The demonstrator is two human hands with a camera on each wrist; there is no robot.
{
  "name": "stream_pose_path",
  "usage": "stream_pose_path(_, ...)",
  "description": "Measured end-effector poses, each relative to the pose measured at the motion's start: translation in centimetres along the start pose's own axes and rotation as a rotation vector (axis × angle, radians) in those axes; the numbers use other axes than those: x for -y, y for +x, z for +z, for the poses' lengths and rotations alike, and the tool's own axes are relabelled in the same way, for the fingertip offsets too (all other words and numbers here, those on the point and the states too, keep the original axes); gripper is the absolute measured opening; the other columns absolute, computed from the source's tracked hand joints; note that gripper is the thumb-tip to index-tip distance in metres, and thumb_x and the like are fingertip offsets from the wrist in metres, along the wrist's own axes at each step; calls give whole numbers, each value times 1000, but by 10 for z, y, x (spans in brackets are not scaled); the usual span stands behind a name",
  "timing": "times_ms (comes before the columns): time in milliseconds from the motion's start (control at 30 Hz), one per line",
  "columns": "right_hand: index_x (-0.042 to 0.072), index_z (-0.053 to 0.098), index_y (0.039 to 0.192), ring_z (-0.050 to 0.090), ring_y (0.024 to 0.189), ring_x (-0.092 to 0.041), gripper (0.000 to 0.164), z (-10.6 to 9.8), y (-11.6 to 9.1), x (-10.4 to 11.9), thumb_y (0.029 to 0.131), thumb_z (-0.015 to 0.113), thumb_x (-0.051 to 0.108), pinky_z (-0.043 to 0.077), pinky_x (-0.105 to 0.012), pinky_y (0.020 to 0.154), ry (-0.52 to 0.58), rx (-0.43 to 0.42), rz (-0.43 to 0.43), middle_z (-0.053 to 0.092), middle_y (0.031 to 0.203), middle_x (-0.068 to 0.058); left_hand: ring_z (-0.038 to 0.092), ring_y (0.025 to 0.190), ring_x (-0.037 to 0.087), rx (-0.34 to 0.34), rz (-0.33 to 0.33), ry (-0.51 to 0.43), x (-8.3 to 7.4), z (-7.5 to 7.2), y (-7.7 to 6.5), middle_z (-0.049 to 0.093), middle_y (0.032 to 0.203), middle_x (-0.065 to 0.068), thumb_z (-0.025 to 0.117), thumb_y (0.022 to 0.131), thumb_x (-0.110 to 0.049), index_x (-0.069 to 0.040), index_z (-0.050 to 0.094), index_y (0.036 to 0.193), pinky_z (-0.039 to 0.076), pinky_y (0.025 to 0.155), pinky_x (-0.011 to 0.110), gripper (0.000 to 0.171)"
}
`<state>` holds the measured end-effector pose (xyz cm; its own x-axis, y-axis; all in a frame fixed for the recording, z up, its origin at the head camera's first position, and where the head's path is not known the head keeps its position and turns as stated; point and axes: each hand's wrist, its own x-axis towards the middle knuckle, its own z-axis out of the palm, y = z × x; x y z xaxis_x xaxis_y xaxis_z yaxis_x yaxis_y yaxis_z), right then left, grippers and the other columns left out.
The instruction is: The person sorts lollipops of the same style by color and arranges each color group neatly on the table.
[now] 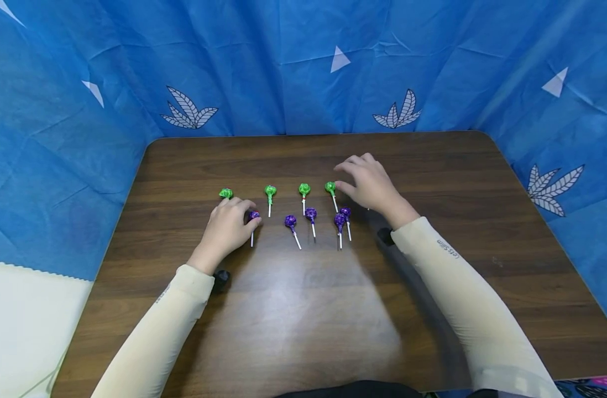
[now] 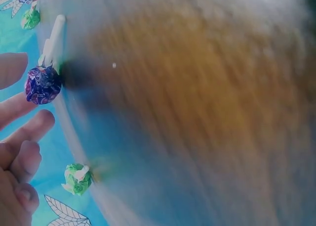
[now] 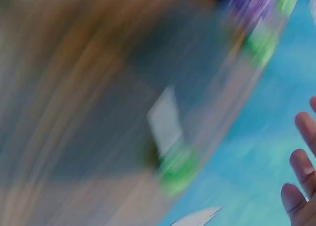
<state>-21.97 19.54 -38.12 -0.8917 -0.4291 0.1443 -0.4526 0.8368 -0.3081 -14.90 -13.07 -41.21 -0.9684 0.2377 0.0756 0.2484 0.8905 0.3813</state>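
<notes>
My left hand [image 1: 227, 228] is over the left end of the lollipops, thumb and fingers loosely bent around a purple lollipop [image 1: 254, 214]. In the left wrist view, the purple wrapped head [image 2: 43, 85] is right at the fingertips, its white stick pointing away. A green lollipop [image 1: 226, 193] lies just beyond that hand. My right hand [image 1: 370, 185] is spread and holds nothing, its thumb beside another green lollipop [image 1: 330, 188]. In the blurred right wrist view, a green lollipop [image 3: 178, 170] with a white stick lies apart from the fingers; the right hand mostly hides it from the head view.
More green lollipops [image 1: 270, 190] stretch along a back row. Several purple ones [image 1: 291, 221] lie in front, two of them close together [image 1: 339, 220] at the right. All are on a brown wooden table [image 1: 303, 320] with blue patterned cloth [image 1: 293, 66] around its back and sides.
</notes>
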Motion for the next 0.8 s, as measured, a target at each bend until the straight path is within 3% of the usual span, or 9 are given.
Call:
stream_pose_path(167, 16, 64, 130, 52, 107, -24, 44, 18, 0, 56, 94, 66, 41, 42, -42, 90, -9, 92, -128, 66, 130, -2, 61, 117, 35, 13, 7, -11, -1, 1, 1, 69, 115, 18, 71, 91, -26, -3, 68, 116, 32, 116, 53, 34)
stream_pose_path(333, 21, 62, 135, 52, 107, -24, 50, 38, -1, 88, 93, 64, 50, 41, -40, 86, -87, 191, -164, 66, 130, 0, 64, 106, 35, -9, 25, 7, -3, 3, 1, 70, 106, 17, 72, 90, -23, -4, 70, 109, 43, 104, 53, 27)
stream_pose_path(500, 27, 65, 130, 53, 109, -23, 41, 51, 0, 97, 94, 63, 48, 35, -41, 87, -163, 203, -146, 68, 124, 3, 63, 97, 37, -16, 27, 24, -6, 5, 2, 71, 100, 16, 71, 89, -21, -5, 71, 104, 49, 88, 52, 21)
stream_pose_path(800, 29, 73, 117, 54, 102, -21, 27, 59, 2, 102, 95, 65, 42, 34, -42, 87, -154, 210, -167, 72, 116, 7, 64, 97, 37, 16, 21, 66, -10, 5, 5, 72, 101, 16, 71, 90, -21, -4, 72, 103, 49, 86, 53, 21)
